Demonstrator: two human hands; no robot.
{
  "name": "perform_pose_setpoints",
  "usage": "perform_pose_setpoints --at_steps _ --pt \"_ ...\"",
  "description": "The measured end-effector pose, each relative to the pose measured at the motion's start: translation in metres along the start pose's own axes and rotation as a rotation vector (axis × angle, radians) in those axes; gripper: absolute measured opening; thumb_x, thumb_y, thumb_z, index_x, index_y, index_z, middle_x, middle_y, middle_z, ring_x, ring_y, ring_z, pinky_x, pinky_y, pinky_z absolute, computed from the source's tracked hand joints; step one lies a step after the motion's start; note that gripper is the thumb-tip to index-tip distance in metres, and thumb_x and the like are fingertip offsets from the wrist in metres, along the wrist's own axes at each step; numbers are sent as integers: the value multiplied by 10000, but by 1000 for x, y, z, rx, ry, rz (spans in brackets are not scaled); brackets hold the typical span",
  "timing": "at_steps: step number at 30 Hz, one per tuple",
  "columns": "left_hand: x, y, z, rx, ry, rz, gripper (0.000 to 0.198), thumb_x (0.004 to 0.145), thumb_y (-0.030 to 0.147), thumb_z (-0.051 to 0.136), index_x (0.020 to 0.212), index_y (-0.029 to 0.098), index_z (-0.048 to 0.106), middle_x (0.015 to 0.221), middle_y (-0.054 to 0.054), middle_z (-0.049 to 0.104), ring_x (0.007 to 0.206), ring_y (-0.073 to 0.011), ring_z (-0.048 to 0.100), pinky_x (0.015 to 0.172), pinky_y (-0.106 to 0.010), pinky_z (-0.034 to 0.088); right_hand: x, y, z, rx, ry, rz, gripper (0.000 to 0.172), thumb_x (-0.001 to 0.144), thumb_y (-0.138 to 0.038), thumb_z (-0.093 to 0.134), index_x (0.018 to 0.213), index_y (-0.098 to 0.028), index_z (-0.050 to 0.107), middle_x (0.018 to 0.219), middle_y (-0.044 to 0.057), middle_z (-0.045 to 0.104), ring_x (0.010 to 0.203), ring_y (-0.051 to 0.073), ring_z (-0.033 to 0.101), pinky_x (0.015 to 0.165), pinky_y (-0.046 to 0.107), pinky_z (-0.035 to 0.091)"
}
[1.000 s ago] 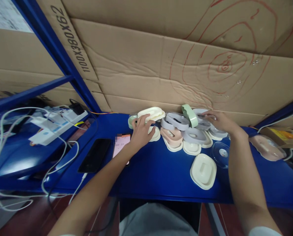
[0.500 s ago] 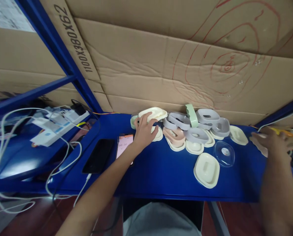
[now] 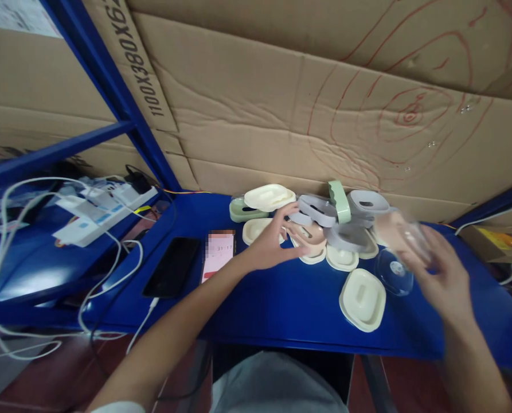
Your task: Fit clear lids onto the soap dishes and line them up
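A pink box (image 3: pixel 388 230) with a clear cover (image 3: pixel 418 241) is in the right hand (image 3: pixel 448 281), over the right end of the pile. The right thumb and fingers pinch it near its cover end; blur hides just where each fingertip sits. The box lies to the left of these fingers and a little farther from the person, its long axis seeming to slant across the table, far end aimed left. The right hand is plainly the nearer one, while the left hand (image 3: pixel 273 244) is well apart, across the pile.

The left hand holds nothing that shows. Its thumb and fingers are spread, the gap facing right toward the box. A pink ring (image 3: pixel 311 234) lies just beyond that gap; whether a fingertip touches it I cannot tell.

Grey rings (image 3: pixel 320 212) lie behind and beside the pink ring, with a green ring (image 3: pixel 340 202) tilted up on them. Below the held box, a clear lid (image 3: pixel 397 281) lies on the blue table (image 3: pixel 281 310), and a cream dish (image 3: pixel 362 301) sits nearer the front edge. Left of the left hand are a lit phone (image 3: pixel 221 252) and a dark phone (image 3: pixel 172 268). A cardboard sheet (image 3: pixel 238 103) stands behind everything.
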State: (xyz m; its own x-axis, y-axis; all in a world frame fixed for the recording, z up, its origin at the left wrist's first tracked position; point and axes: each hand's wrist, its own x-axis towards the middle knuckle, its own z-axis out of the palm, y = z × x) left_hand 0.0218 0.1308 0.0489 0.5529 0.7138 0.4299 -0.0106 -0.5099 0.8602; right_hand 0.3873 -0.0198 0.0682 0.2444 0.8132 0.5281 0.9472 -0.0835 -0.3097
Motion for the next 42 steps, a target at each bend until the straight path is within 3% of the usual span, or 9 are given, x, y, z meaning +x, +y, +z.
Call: perform_pose_setpoints --at_steps 3,5,8,14,19,24,32,37,42 --pt "-5 8 13 -394 -145 -63 1282 714 388 983 1690 463 156 1741 -155 282 1363 -364 604 1050 -539 566 -5 -85 19 285 -116 -271 760 931 -546 700 1606 -615 358 1661 -13 472 1512 394 477 1225 646 446" --pt "-7 11 18 -499 -84 -97 1245 699 394 997 1677 444 228 1704 -136 359 1456 -384 529 1152 -579 498 2 -123 33 384 -195 -357 744 938 -542 711 1609 -571 393 1653 -8 487 1514 398 477 1218 686 438" --pt "-4 10 19 -549 103 -218 1031 751 422 963 1604 370 387 1598 -117 505 1464 -371 523 1217 -579 445 29 -147 49 508 -248 -360 626 979 -550 674 1575 -460 507 1591 26 571 1491 358 518 1195 641 474" --pt "-1 -3 25 -603 210 -495 824 784 433 939 1475 279 519 1413 -141 641 1362 -363 612 1208 -628 442 116 -157 63 387 -141 -402 565 1004 -563 633 1499 -291 619 1515 97 639 1413 333 590 1197 552 461" --pt "-1 -9 29 -626 206 -516 799 765 433 949 1436 274 544 1397 -143 650 1373 -375 604 1215 -618 432 158 -158 94 50 -319 -479 549 968 -508 688 1450 -247 669 1544 155 598 1424 410 556 1172 645 431" --pt "1 -6 23 -570 286 -470 850 739 436 966 1448 294 521 1380 -139 651 1339 -389 618 1178 -578 474 153 -153 93 43 -295 -488 493 1011 -474 624 1455 -265 668 1628 151 515 1547 446 406 1201 746 329" --pt "3 0 9 -435 437 -174 872 794 619 873 1502 307 471 1488 -108 596 1385 -326 589 1178 -494 493 123 -180 28 522 -664 -730 420 1035 -530 612 1422 -386 691 1389 -4 734 1267 271 702 1072 421 563" --pt "8 -5 -7 -291 430 -124 1014 762 737 842 1570 303 411 1536 -129 568 1406 -332 578 1167 -474 509 121 -185 35 573 -607 -817 326 1083 -480 534 1244 -337 779 1297 10 770 1214 263 703 1079 422 513" --pt "11 7 -22 -136 370 -46 1033 744 685 885 1587 298 431 1540 -119 583 1417 -357 572 1148 -463 522 125 -179 43 639 -541 -615 422 1066 -595 508 1098 -255 756 1015 19 778 929 218 694 825 327 523"
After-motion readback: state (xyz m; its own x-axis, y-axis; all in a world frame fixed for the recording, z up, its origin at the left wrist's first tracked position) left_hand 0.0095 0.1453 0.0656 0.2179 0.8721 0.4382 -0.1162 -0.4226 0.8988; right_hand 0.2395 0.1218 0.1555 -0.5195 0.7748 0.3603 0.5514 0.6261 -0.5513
